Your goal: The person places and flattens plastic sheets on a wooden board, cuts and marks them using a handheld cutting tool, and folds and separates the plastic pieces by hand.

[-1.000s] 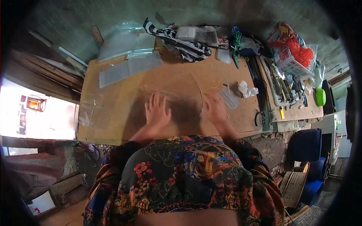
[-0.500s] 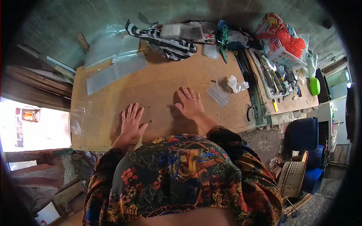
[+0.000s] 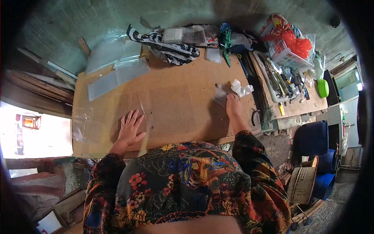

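My left hand (image 3: 131,128) lies flat on the brown board tabletop (image 3: 171,113), fingers spread, with nothing in it. Over a clear sheet of plastic, it rests beside the sheet's faint edge. At the right side of the board, the fingers of my right hand (image 3: 234,107) are bent and pressed together on the right edge of a small clear plastic bag (image 3: 219,96). Part of the bag is hidden under that hand. A crumpled white piece of thin plastic or paper (image 3: 242,89) sits just beyond its fingertips.
Long clear plastic sleeves (image 3: 117,78) lie at the back left. Behind the board is a black-and-white striped cloth (image 3: 175,50). To the right are a tray of tools (image 3: 278,80), a white basket (image 3: 286,54) with a red bag, and a green bottle (image 3: 323,88).
My right hand has moved right from the middle of the board to the small clear bag, and its fingers have closed in. My left hand stays flat in nearly the same place.
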Motion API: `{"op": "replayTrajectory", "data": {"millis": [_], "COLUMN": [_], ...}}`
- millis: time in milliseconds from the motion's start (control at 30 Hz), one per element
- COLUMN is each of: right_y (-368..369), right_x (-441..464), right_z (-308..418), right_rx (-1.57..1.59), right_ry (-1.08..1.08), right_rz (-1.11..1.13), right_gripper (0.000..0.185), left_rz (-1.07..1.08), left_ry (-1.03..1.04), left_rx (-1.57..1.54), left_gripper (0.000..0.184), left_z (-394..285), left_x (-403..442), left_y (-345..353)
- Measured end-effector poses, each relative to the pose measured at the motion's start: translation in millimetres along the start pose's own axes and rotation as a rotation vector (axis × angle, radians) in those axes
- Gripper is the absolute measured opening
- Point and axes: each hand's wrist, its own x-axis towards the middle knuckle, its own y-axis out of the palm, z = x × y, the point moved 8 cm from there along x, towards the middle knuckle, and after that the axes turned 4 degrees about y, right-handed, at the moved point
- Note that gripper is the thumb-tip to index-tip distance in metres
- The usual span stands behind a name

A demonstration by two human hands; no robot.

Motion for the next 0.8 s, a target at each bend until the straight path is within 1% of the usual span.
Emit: {"op": "replayTrajectory", "data": {"millis": [33, 67, 133, 167, 200, 233, 267, 333, 367, 433, 467, 533, 567, 633, 667, 733, 800], "right_y": [-6.7, -12.3, -33.3, -47.0, -42.9, -42.7, -52.7, -61.0, -59.7, -52.6, -52.4, -53.3, -58.1, -65.8, -59.2, -52.5, -41.9], "right_x": [1.9, 3.4, 3.6, 0.6, -8.5, -20.5, -25.2, -45.7, -46.3, -53.5, -53.6, -60.6, -63.5, -63.2, -64.5, -54.5, -54.4], "right_z": [-4.4, -1.8, 17.0, 30.1, 50.3, 77.2, 89.1, 128.0, 132.8, 144.3, 147.0, 153.9, 157.0, 154.8, 157.4, 154.7, 154.9], "right_rx": [0.102, 0.105, 0.532, 0.533, 1.024, 1.507, 1.506, 1.744, 1.741, 1.580, 1.583, 1.523, 1.524, 1.620, 1.619, 1.455, 1.444], "right_ry": [0.083, 0.081, 0.131, 0.124, 0.184, 0.243, 0.236, 0.194, 0.187, 0.107, 0.103, 0.066, 0.068, 0.285, 0.286, 0.088, 0.124], "right_rz": [-0.022, -0.026, 0.075, 0.081, 0.342, 0.615, 0.625, 0.997, 1.004, 1.110, 1.114, 1.169, 1.174, 1.058, 1.063, 0.788, 0.795], "right_gripper": [0.018, 0.018, 0.010, 0.010, 0.008, 0.006, 0.006, 0.010, 0.010, 0.010, 0.010, 0.010, 0.010, 0.009, 0.009, 0.008, 0.008], "left_rz": [0.025, 0.022, -0.161, -0.212, -0.265, -0.270, -0.275, -0.020, -0.030, 0.165, 0.161, 0.140, 0.140, -0.081, -0.081, -0.141, -0.141], "left_ry": [-0.027, -0.029, -0.016, 0.001, 0.016, 0.016, 0.018, -0.008, -0.010, -0.086, -0.090, -0.185, -0.191, -0.332, -0.337, -0.389, -0.401], "left_rx": [-0.006, -0.002, -0.060, -0.253, -0.446, -0.671, -0.896, -1.784, -1.784, -1.966, -1.963, -1.762, -1.763, -1.651, -1.652, -1.587, -1.544], "left_gripper": [0.070, 0.070, 0.068, 0.069, 0.070, 0.070, 0.071, 0.064, 0.064, 0.043, 0.043, 0.026, 0.026, 0.013, 0.013, 0.017, 0.017], "left_z": [0.3, -2.6, -16.9, -28.2, -41.3, -54.8, -66.5, -91.1, -96.2, -119.2, -118.4, -111.7, -112.6, -99.4, -99.2, -92.4, -89.2], "left_x": [-0.3, 3.0, 13.9, 24.3, 38.4, 53.1, 67.0, 91.6, 98.3, 101.2, 104.7, 106.2, 105.4, 99.1, 98.8, 95.8, 96.0], "left_y": [-1.1, -3.7, -22.6, -32.1, -43.5, -48.9, -52.0, -29.5, -34.5, -52.7, -48.7, -33.8, -29.7, -39.7, -38.4, -36.3, -35.0]}}
